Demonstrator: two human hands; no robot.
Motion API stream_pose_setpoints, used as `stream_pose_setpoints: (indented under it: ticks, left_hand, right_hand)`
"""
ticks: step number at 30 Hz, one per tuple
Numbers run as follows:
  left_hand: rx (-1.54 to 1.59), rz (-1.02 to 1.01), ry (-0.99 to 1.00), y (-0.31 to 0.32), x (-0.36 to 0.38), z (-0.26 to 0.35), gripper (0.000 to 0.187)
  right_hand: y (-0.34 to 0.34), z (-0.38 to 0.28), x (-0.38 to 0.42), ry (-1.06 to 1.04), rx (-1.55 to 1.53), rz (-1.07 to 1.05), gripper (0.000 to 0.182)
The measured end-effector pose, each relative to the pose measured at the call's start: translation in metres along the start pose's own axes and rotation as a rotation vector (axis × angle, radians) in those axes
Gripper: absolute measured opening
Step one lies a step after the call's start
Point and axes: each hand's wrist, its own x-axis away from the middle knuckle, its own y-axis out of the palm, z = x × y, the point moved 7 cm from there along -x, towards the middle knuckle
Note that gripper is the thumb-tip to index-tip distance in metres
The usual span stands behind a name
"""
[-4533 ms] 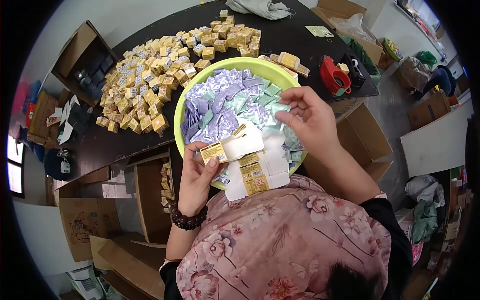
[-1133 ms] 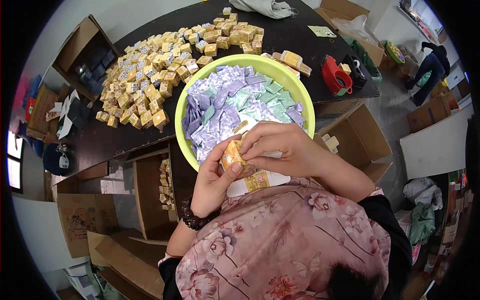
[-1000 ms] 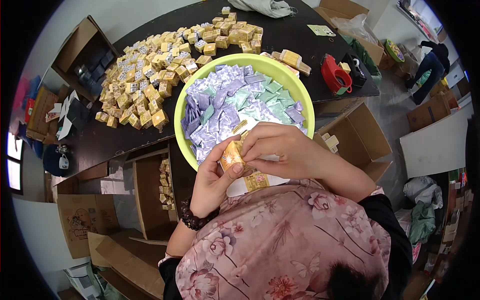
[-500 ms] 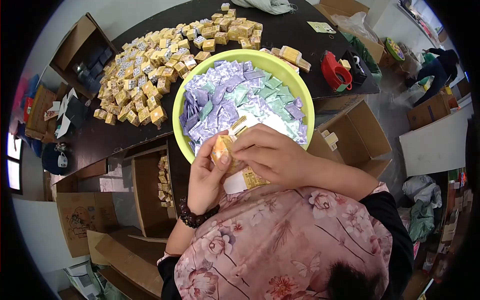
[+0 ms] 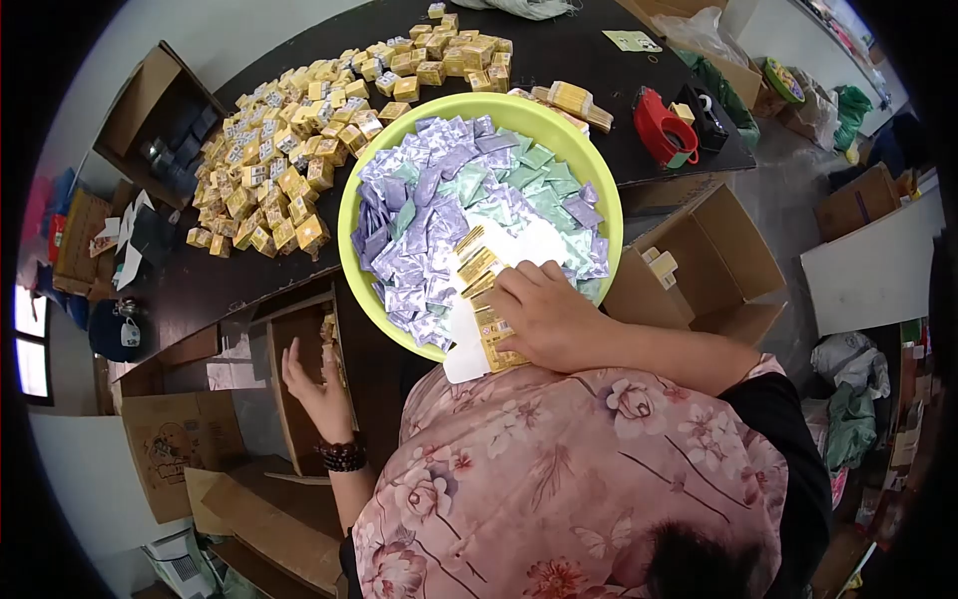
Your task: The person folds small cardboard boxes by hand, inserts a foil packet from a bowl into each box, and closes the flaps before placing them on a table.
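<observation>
My left hand (image 5: 317, 389) is spread open beside the open cardboard box (image 5: 284, 399) at the lower left, with nothing held in it. Small yellow boxes (image 5: 329, 329) show partly inside that box. Over the near rim of the yellow-green basin (image 5: 351, 250), my right hand (image 5: 547, 314) curls its fingers onto the flat yellow cartons (image 5: 479, 270). These lie on white card (image 5: 464, 344) atop the sachets. Purple sachets (image 5: 424, 220) and green sachets (image 5: 534, 180) fill the basin.
Many small yellow boxes (image 5: 269, 170) are piled on the dark table (image 5: 399, 15). A red tape dispenser (image 5: 661, 130) stands right of the basin. Below it, an open cardboard box (image 5: 699, 260) contains a few small boxes. Another person (image 5: 898, 145) is partly visible far right.
A small yellow box has left my hands. My left hand has moved left and down and opened out. My right hand has moved onto the flat cartons.
</observation>
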Motion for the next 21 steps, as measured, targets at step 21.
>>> stream_pose_setpoints:
  ticks: [21]
  left_hand:
    - [0.954, -0.478, 0.005, 0.033, -0.005, 0.187, 0.037]
  right_hand:
    - [-0.056, 0.032, -0.013, 0.353, -0.941, 0.386, 0.022]
